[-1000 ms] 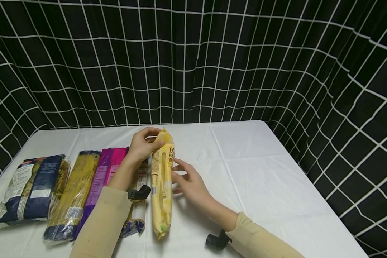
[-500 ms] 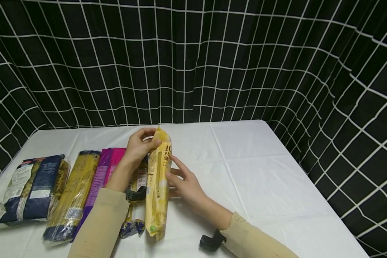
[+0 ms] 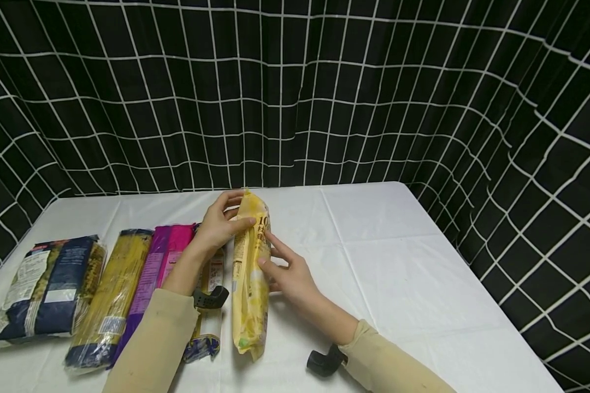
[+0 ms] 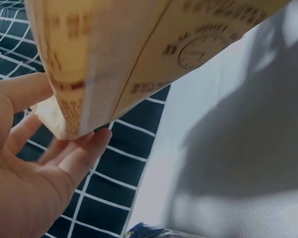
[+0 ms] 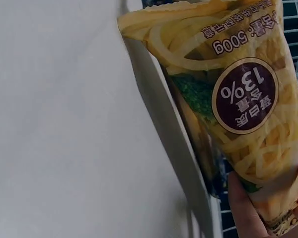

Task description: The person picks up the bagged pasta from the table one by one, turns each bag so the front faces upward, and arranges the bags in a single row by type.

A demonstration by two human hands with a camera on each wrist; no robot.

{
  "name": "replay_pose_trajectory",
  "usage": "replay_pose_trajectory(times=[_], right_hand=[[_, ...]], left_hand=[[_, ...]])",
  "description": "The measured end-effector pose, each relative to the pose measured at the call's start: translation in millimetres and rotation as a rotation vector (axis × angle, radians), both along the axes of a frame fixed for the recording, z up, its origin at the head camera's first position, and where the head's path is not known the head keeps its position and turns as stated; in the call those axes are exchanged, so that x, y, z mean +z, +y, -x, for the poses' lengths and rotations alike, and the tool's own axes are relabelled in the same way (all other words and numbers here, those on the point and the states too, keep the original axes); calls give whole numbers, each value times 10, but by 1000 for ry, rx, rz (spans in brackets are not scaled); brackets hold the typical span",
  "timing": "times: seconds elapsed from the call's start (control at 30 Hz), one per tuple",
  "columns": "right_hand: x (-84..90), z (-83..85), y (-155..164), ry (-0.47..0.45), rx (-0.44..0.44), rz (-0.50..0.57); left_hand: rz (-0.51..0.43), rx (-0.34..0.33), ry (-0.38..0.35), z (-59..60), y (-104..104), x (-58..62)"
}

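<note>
The yellow noodle packet (image 5: 238,114) carries "500g" near its end and a dark round badge reading "13%" with two Chinese characters; in the head view its upper front shows a large "10"

A: Head view looks forward and down over the table (image 3: 398,262); wrist views?
B: Both sit very close to the yellow packet (image 3: 249,273), shared by all three
</note>
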State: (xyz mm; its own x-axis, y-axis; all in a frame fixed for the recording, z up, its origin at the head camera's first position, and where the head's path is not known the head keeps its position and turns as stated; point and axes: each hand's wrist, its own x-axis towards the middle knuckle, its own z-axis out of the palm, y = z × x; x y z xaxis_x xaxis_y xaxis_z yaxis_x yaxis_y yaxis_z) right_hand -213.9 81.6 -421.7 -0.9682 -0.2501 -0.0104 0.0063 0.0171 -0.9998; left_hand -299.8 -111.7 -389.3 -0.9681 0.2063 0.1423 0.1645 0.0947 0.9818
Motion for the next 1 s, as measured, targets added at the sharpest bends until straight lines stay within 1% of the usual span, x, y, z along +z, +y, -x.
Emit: replay_pose_trajectory(times=[0.17, 0.3, 0.5, 0.63, 0.77, 0.87, 1.0], right_hand=[[38, 31, 38, 40, -3, -32], [53, 32, 52, 54, -3, -59], [73, 19, 41, 76, -4, -121], [66, 20, 30, 83, -7, -138], [46, 25, 27, 76, 1, -112], [25, 35, 24, 46, -9, -88], [-7, 51, 20, -8, -46, -60]], left_hand=[[74, -38, -39, -17, 23, 13], [121, -65, -66, -32, 26, 10], [151, -88, -77, -38, 40, 17], [135, -74, -86, -42, 47, 28], [112, -40, -95, -48, 36, 58], [94, -28, -111, -42, 19, 69], [49, -39, -132, -36, -3, 63]])
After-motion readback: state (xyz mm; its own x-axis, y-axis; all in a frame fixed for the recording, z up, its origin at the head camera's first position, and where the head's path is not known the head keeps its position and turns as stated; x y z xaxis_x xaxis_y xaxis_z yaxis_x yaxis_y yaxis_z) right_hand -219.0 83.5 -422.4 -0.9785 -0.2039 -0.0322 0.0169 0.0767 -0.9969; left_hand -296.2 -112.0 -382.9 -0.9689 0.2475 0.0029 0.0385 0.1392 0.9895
